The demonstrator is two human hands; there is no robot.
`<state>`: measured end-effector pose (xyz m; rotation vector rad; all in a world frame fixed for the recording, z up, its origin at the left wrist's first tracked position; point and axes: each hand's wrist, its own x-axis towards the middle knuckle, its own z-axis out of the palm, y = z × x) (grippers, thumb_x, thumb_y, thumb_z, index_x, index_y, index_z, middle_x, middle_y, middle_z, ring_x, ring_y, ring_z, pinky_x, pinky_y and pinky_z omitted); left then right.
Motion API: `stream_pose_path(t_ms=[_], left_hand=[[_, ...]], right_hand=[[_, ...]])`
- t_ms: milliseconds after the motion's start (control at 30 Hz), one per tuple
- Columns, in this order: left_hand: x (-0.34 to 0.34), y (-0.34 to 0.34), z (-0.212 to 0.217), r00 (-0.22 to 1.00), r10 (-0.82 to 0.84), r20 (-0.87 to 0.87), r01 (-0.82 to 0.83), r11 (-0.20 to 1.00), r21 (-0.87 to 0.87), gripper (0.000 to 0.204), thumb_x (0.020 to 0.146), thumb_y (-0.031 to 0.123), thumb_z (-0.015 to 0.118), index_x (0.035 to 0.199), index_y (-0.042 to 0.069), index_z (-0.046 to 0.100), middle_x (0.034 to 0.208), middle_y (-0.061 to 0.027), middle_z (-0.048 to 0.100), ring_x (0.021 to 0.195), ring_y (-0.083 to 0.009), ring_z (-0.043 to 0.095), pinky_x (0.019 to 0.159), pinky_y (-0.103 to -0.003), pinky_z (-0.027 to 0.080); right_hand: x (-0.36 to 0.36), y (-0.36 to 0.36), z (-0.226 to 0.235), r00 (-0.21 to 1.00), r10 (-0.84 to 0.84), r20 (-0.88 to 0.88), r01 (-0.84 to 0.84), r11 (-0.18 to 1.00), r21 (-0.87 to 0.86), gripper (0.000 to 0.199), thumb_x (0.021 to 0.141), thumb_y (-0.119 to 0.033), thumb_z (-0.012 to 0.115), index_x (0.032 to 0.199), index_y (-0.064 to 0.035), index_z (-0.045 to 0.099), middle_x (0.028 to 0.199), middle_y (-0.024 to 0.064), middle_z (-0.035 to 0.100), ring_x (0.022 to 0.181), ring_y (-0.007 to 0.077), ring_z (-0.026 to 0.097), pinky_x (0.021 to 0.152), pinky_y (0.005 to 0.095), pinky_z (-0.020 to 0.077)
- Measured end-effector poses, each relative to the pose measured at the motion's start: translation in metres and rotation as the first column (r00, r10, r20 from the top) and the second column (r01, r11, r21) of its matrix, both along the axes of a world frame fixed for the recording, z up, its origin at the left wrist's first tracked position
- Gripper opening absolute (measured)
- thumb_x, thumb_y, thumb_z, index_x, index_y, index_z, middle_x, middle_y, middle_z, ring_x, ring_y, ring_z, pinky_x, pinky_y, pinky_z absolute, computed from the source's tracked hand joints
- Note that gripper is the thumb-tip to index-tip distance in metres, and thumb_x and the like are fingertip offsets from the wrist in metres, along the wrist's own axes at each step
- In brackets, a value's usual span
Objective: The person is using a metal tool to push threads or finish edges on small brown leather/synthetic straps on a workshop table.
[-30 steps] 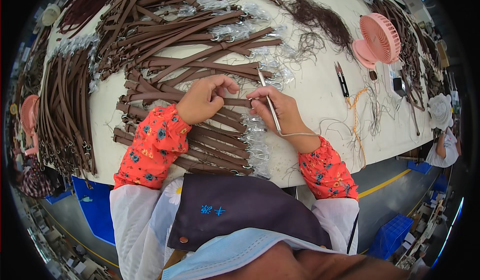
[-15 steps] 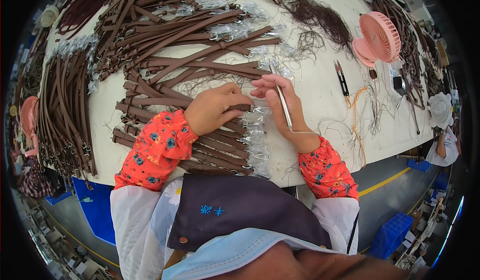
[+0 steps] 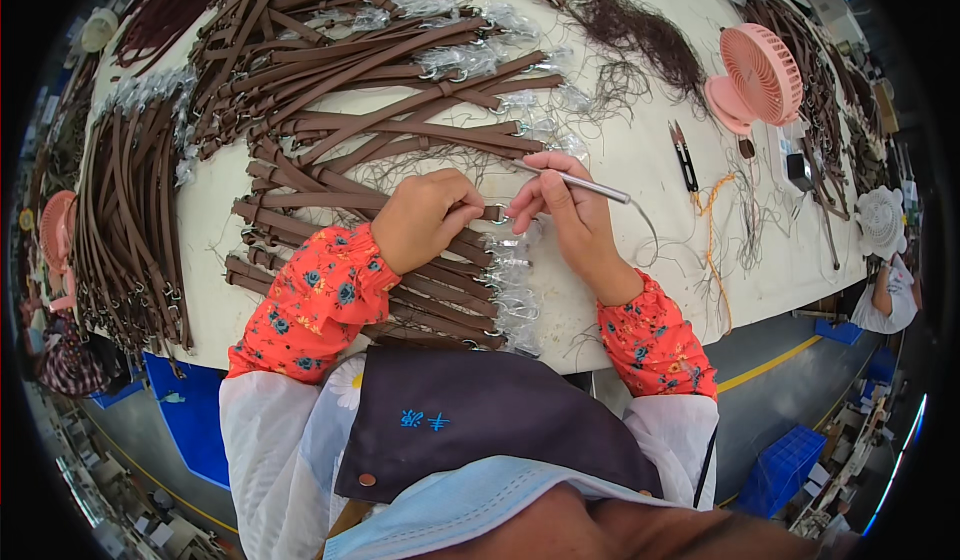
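Observation:
Many brown straps with metal hardware lie across the table. My left hand (image 3: 425, 222) is closed, thumb and fingertips pinched at the end of one brown strap (image 3: 490, 214) with a metal ring. Just right of it, my right hand (image 3: 572, 222) grips a slim silver pen-like tool (image 3: 590, 187) between thumb and fingers. A thin cord trails from the tool's right end; its other end points left over the straps. My right fingertips hover beside the strap's ring, and I cannot tell whether they touch it. Clear plastic-wrapped clasps (image 3: 515, 300) line the nearer straps' ends.
Strap bundles (image 3: 130, 220) lie at the left, with larger heaps at the back. A tangle of dark thread (image 3: 640, 35) sits at the far middle. To the right are thread snips (image 3: 684, 160), an orange cord (image 3: 712, 230) and a pink fan (image 3: 757, 75).
The tool in my right hand has swung from steep to nearly level, its cord end now out to the right. My left fingertips have drawn back slightly leftward, exposing the strap's ring.

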<state>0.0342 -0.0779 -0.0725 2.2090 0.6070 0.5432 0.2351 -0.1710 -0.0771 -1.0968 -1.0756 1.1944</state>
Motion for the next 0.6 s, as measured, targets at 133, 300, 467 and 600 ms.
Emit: stream_pose_path(t_ms=[133, 300, 467, 600], left_hand=[[-0.004, 0.004, 0.004, 0.999, 0.013, -0.034, -0.018, 0.991, -0.134, 0.008, 0.082, 0.002, 0.065, 0.089, -0.001, 0.064, 0.082, -0.0112, 0.062, 0.072, -0.0219, 0.062, 0.066, -0.03, 0.049], [-0.006, 0.007, 0.001, 1.0, 0.006, -0.027, -0.012, 0.977, -0.213, 0.008, 0.083, 0.004, 0.065, 0.09, -0.001, 0.063, 0.084, -0.009, 0.062, 0.072, -0.0176, 0.06, 0.065, -0.028, 0.048], [-0.005, 0.009, 0.007, 1.0, -0.013, -0.028, 0.005, 0.964, -0.266, 0.012, 0.082, 0.002, 0.066, 0.093, 0.001, 0.063, 0.09, -0.0058, 0.06, 0.076, -0.0153, 0.06, 0.064, -0.028, 0.049], [-0.004, 0.007, 0.013, 0.997, -0.071, -0.033, 0.06, 0.966, -0.25, 0.021, 0.078, -0.004, 0.064, 0.097, 0.004, 0.063, 0.093, -0.0105, 0.057, 0.074, -0.0219, 0.062, 0.066, -0.032, 0.051]], right_hand=[[0.003, 0.0, 0.002, 0.998, 0.057, 0.03, -0.055, 0.997, -0.061, 0.037, 0.104, -0.029, 0.039, 0.111, 0.0049, 0.052, 0.082, 0.0095, 0.062, 0.06, 0.0139, 0.061, 0.076, 0.0314, 0.0545], [0.002, -0.001, 0.006, 0.997, 0.058, 0.051, -0.054, 0.996, -0.072, 0.042, 0.104, -0.031, 0.039, 0.098, 0.0056, 0.058, 0.072, 0.0055, 0.059, 0.055, 0.0119, 0.059, 0.076, 0.03, 0.0546], [0.002, -0.002, 0.001, 0.984, 0.07, 0.162, -0.058, 0.995, -0.075, 0.042, 0.103, -0.033, 0.042, 0.098, 0.0043, 0.06, 0.069, 0.0039, 0.06, 0.053, 0.0075, 0.056, 0.067, 0.0247, 0.0526], [-0.001, 0.0, 0.002, 0.998, 0.003, 0.064, 0.0, 0.999, -0.043, 0.043, 0.103, -0.034, 0.041, 0.098, 0.0039, 0.06, 0.071, 0.0052, 0.06, 0.053, 0.0081, 0.056, 0.061, 0.0242, 0.0507]])
